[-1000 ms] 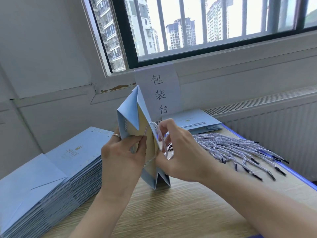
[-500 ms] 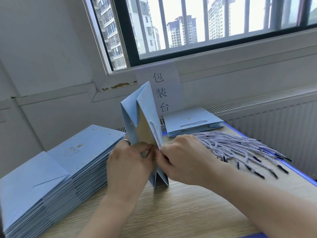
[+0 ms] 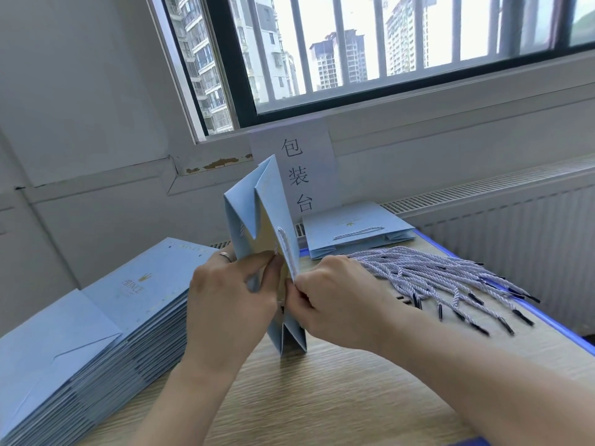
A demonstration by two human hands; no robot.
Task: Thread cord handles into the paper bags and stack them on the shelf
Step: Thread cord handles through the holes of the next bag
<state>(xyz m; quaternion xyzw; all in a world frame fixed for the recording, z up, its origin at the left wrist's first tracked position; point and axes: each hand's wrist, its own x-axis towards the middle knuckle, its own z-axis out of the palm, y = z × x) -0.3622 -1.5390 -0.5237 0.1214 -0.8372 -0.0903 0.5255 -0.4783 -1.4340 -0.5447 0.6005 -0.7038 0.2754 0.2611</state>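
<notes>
A light blue paper bag [image 3: 257, 207] stands on its side edge on the wooden table [image 3: 322, 397], mouth toward me. My left hand [image 3: 228, 297] grips the bag's left panel, thumb inside the opening. My right hand [image 3: 341, 300] pinches the right panel's edge, where a white twisted cord [image 3: 285, 249] runs along the inside. A pile of loose cords [image 3: 434, 278] with black tips lies to the right. A tall stack of flat blue bags [image 3: 96, 320] sits at the left.
A flat bag with a cord handle [image 3: 354, 235] lies at the back near the wall, below a white paper sign [image 3: 297, 175]. A radiator [image 3: 515, 236] runs along the right. The table's blue right edge [image 3: 547, 323] is close to the cords.
My right hand has dropped from the bag's upper edge to its middle, drawing the cord down inside. Both hands now meet at the bag's opening.
</notes>
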